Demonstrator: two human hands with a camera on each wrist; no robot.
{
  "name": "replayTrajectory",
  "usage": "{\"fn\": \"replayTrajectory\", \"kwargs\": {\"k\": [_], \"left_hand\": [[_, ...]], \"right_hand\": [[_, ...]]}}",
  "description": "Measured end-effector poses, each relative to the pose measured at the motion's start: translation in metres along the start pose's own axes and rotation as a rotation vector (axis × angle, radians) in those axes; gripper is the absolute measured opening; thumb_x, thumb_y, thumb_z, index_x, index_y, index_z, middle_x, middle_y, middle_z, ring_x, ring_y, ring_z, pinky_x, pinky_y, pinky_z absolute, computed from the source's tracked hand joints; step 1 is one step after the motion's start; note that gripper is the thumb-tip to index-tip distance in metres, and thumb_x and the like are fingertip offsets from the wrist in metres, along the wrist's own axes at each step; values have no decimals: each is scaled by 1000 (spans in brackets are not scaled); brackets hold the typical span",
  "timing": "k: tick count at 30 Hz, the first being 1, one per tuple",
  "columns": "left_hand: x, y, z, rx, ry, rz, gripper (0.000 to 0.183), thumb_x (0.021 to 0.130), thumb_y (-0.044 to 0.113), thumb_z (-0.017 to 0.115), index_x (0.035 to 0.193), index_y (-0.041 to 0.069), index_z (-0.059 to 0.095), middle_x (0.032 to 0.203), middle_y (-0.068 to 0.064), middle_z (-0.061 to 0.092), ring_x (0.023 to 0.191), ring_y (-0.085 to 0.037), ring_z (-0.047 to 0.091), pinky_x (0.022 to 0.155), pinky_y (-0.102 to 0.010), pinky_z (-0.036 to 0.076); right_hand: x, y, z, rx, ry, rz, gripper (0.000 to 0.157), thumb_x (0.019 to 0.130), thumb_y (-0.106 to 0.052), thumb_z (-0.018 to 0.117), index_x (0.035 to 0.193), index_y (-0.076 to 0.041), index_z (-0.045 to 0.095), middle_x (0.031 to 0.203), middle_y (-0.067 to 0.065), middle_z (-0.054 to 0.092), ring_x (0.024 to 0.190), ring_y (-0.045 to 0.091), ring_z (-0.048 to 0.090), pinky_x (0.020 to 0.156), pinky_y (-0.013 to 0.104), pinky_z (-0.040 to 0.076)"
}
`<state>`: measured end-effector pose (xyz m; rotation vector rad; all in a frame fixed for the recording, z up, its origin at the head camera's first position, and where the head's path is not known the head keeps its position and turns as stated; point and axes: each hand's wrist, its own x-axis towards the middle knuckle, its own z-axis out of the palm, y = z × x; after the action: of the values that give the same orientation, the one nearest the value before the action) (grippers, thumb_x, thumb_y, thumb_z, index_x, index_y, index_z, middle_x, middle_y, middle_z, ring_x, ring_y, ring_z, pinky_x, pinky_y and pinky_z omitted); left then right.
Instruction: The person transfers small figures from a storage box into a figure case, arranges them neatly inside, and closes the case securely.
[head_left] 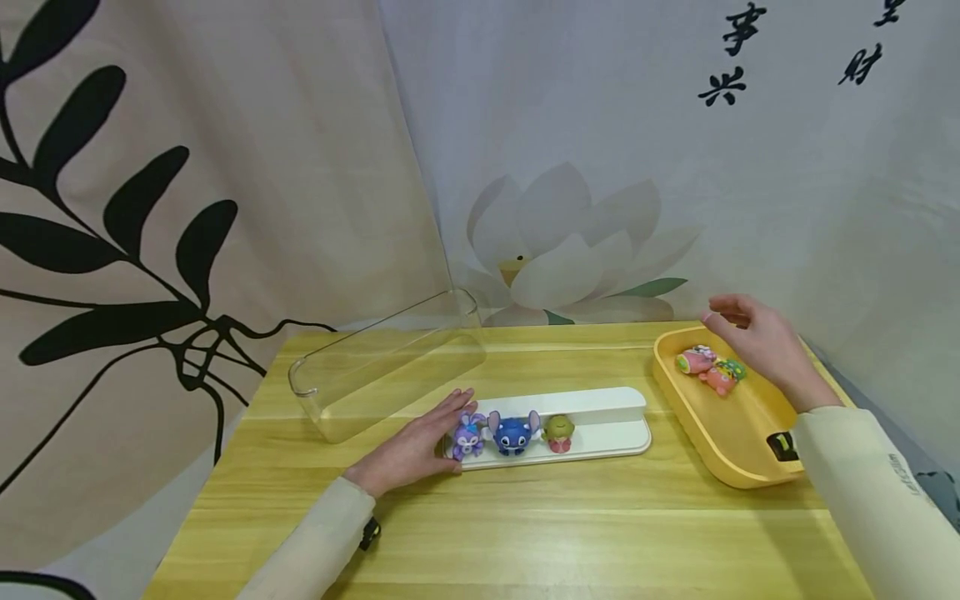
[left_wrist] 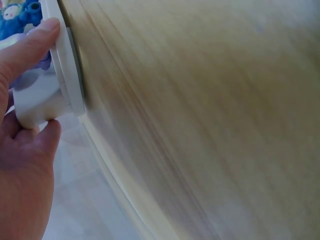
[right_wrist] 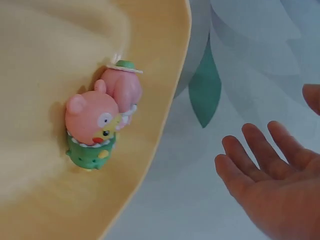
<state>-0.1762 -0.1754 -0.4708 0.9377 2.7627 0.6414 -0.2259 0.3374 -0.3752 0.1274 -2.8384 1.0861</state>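
My left hand grips the left end of a white display base, its thumb along the front edge and fingers wrapped behind. Three figurines stand on the base: a purple rabbit-eared one beside my hand, a blue big-eared one and a green-and-red one. Over the far edge of a yellow tray, my right hand hovers with loosely bent fingers and nothing in them. Below it in the tray lie two figurines, a pink one with a hat and a pink bear-eared one with green.
A clear plastic cover lies at the back left of the wooden table, behind the base. A printed curtain hangs right behind the table's far edge. A black strap piece shows by the right sleeve.
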Motion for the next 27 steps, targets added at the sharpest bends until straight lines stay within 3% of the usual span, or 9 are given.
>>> {"fn": "replayTrajectory", "kwargs": {"k": [8, 19, 27], "left_hand": [[0, 1, 1, 1, -2, -14, 94, 87, 28, 86, 163, 18, 33, 174, -1, 15, 158, -21, 14, 122, -46, 31], [-1, 2, 0, -7, 0, -7, 94, 87, 27, 85, 164, 17, 32, 174, -1, 15, 159, -21, 13, 122, -47, 30], [-1, 1, 0, -7, 3, 7, 93, 87, 27, 85, 163, 17, 33, 173, 0, 15, 158, -21, 14, 123, -47, 30]], "right_hand": [[9, 11, 5, 7, -89, 43, 71, 108, -51, 47, 146, 8, 45, 146, 35, 47, 136, 55, 43, 110, 71, 36], [12, 29, 8, 14, -283, 192, 88, 107, -61, 40, 152, 15, 31, 153, 41, 33, 138, 59, 33, 112, 72, 32], [9, 42, 11, -4, -326, 235, 97, 104, -66, 38, 153, 17, 28, 154, 44, 28, 138, 61, 31, 112, 72, 32]]}}
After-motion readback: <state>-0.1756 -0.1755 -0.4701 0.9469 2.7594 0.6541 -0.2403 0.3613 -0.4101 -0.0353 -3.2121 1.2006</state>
